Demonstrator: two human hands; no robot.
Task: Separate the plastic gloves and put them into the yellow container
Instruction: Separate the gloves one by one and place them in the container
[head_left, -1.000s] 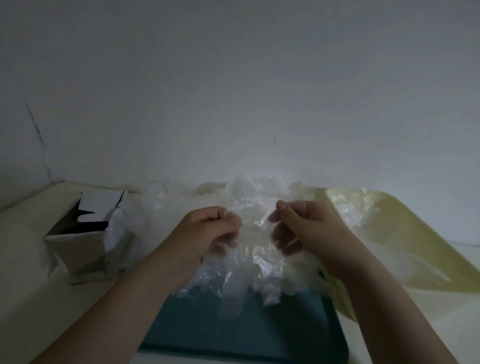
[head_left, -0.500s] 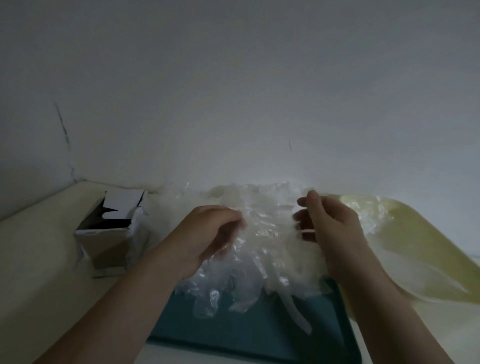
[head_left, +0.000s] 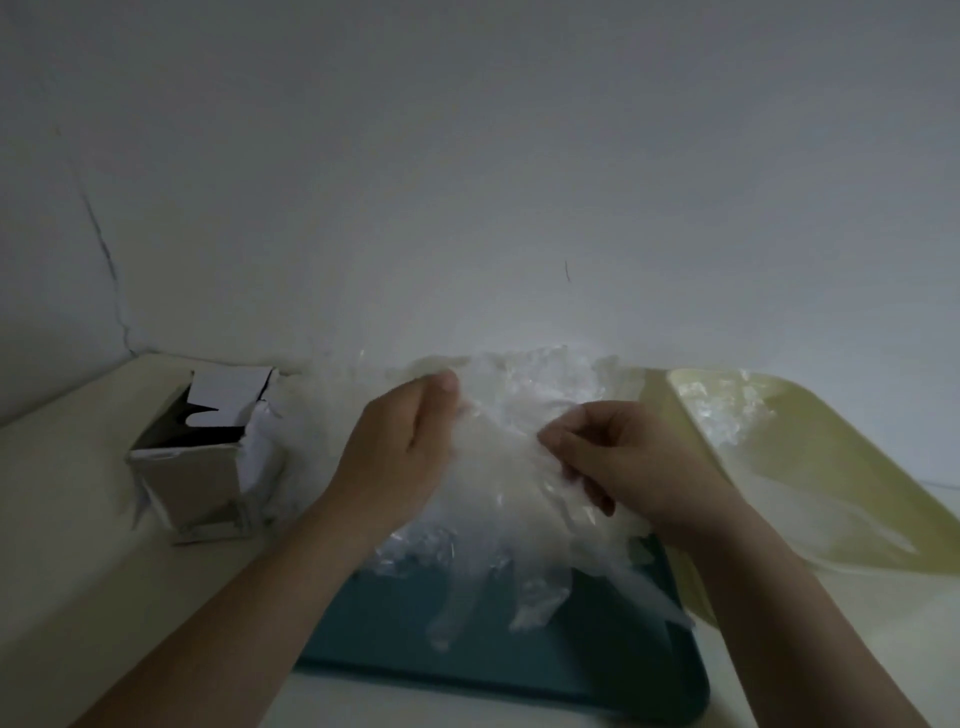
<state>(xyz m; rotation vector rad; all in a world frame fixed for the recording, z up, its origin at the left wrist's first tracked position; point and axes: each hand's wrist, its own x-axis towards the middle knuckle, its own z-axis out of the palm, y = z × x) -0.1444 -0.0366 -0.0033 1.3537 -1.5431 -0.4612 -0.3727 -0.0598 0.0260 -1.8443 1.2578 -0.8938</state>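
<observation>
We see a dim, greyish picture with low contrast. The brightest patch lies on the wall (head_left: 519, 312) just above the centre, and the light fades toward the corners, most at 10 and 2 o'clock. The plastic gloves (head_left: 519, 415) catch small white glints and look washed out, with soft edges. The cardboard box (head_left: 197, 467) at 9 o'clock has a black inside. From 5 to 7 o'clock all is darker. Fine detail is smeared, and the wide lens stretches shapes near the borders.
</observation>
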